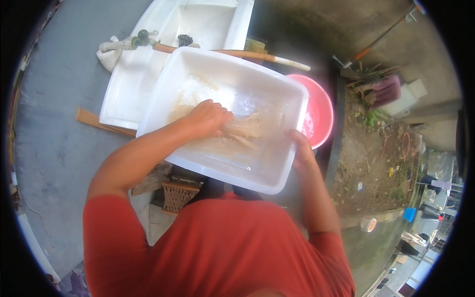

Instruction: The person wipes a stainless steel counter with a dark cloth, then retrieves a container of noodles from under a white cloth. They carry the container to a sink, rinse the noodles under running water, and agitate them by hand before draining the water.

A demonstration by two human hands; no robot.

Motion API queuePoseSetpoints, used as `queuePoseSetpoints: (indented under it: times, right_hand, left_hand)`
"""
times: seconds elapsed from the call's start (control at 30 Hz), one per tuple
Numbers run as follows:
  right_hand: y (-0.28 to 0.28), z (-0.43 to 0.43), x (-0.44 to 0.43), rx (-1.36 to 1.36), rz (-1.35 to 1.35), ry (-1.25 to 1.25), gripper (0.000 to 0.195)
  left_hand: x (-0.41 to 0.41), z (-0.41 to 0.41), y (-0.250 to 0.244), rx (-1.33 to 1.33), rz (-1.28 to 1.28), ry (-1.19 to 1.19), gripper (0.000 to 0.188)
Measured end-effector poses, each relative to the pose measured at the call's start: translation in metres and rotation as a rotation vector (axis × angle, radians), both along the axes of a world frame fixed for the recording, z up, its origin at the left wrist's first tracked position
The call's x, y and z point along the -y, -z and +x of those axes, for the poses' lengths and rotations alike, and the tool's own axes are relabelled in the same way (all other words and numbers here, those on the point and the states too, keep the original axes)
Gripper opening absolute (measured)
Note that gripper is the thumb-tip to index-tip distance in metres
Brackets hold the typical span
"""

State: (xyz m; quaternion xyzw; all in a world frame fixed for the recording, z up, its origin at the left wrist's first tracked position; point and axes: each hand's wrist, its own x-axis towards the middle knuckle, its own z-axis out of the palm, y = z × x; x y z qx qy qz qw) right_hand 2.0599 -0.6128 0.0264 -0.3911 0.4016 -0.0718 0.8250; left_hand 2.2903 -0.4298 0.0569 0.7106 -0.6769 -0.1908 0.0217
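A large white plastic basin (207, 174) is tilted in front of me, with wet tan streaks and a little murky water across its inside. My left hand (210, 118) is closed inside it, on a wet, tan, cloth-like or bristly thing (241, 135) that I cannot make out exactly. My right hand (301, 146) grips the basin's right rim, thumb over the inner side and fingers hidden beneath.
Behind the basin stand a white sink (122, 100) and a pipe with a valve and hose (237, 54). A pink basin (324, 107) sits just right. A woven stool (180, 196) is below. Farther right lie soil and a small bucket (368, 224).
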Motion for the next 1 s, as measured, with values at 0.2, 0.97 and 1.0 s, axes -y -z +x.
queuePoseSetpoints:
  times: [0.2, 0.97, 1.0]
  right_hand:
    - [0.0, 0.0, -0.004, -0.01, -0.004, -0.006, 0.047]
    - [-0.013, 0.002, -0.009, -0.019, 0.018, 0.0, 0.039]
    - [-0.015, 0.003, -0.011, -0.022, 0.015, -0.002, 0.038]
  left_hand:
    - [0.009, 0.017, -0.021, 0.184, 0.08, -0.067, 0.052]
    - [0.026, 0.0, -0.004, 0.2, -0.49, -0.08, 0.028]
    - [0.032, -0.016, -0.009, 0.174, -0.573, -0.013, 0.028]
